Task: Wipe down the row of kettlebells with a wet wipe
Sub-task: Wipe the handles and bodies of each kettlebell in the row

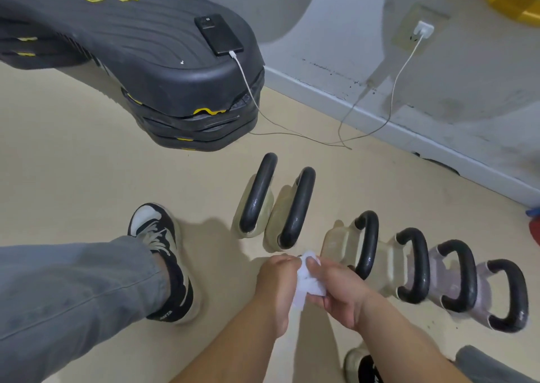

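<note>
Several kettlebells with black handles stand in a row on the beige floor, from the far-left kettlebell (pixel 257 195) to the far-right kettlebell (pixel 508 298). The left ones have pale yellowish bodies, the right ones lilac. A crumpled white wet wipe (pixel 308 283) is held between both hands just in front of the row's middle. My left hand (pixel 276 286) grips its left side, and my right hand (pixel 339 292) pinches its right side with the thumb on top. Neither hand touches a kettlebell.
A stack of black aerobic steps (pixel 163 70) stands behind the row, with a phone (pixel 219 35) on top charging by a white cable (pixel 380 120) from a wall socket (pixel 420 29). My left shoe (pixel 163 260) is planted left of the hands. The grey wall runs at the right.
</note>
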